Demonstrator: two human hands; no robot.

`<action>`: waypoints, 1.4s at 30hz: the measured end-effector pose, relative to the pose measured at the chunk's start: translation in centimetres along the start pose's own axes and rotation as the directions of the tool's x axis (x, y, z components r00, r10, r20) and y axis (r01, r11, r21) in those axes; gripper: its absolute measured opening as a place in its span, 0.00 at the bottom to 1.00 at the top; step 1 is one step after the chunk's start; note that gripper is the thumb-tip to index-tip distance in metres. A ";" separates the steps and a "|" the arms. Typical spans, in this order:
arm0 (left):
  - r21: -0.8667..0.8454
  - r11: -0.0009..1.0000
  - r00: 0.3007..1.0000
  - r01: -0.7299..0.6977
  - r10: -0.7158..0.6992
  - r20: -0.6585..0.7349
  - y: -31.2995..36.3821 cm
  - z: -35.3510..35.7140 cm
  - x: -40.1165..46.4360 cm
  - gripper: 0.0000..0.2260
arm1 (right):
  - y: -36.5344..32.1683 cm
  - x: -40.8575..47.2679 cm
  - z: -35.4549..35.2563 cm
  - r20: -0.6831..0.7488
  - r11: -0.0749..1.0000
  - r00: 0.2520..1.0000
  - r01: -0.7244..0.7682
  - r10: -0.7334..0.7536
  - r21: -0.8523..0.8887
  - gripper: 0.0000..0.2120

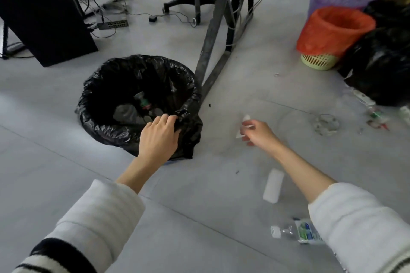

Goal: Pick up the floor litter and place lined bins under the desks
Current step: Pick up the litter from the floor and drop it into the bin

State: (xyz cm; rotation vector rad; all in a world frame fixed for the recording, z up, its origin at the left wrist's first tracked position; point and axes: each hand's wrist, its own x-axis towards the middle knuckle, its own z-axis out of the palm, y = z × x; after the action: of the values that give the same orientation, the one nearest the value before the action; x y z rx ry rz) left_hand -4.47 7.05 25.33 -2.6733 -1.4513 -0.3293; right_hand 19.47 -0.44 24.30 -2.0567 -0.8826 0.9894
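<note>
Two bare forearms extend from thick, ribbed white knit sleeves (99, 213) pushed up above the wrists, banded with black stripes.

Bare floor (199, 195) lower centre gives you room; the desk leg (210, 35) (upper centre) and black bags (381, 60) at right crowd the rest.

A round bin (115, 122) lined with a black bag stands upright on the grey floor, bottles inside. At its 4 o'clock lie a white scrap (245, 118), a white block (273, 185) and a clear bottle (297, 231) on its side.
</note>
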 end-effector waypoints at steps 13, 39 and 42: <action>-0.035 0.936 0.932 -0.351 0.346 -0.110 15.0 1.5 -0.9 0.14 | 16.5 -7.1 -9.7 0.188 0.821 0.954 -0.090 0.234 -0.564 0.26; -0.284 0.956 0.819 -0.074 0.220 0.529 29.6 17.3 -3.4 0.42 | 32.9 -9.1 -16.4 -0.298 0.792 0.914 -0.391 0.276 -0.468 0.30; -0.243 0.965 0.773 0.099 0.079 0.629 30.3 19.4 -2.1 0.48 | 33.3 -7.8 -15.5 -0.382 0.822 0.863 -0.463 0.331 -0.332 0.30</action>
State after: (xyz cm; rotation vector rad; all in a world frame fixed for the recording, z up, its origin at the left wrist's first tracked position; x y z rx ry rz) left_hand 22.63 -7.90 6.88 -3.1794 -1.6623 0.4872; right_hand 37.90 -28.89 8.10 -2.7566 -0.5248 0.6848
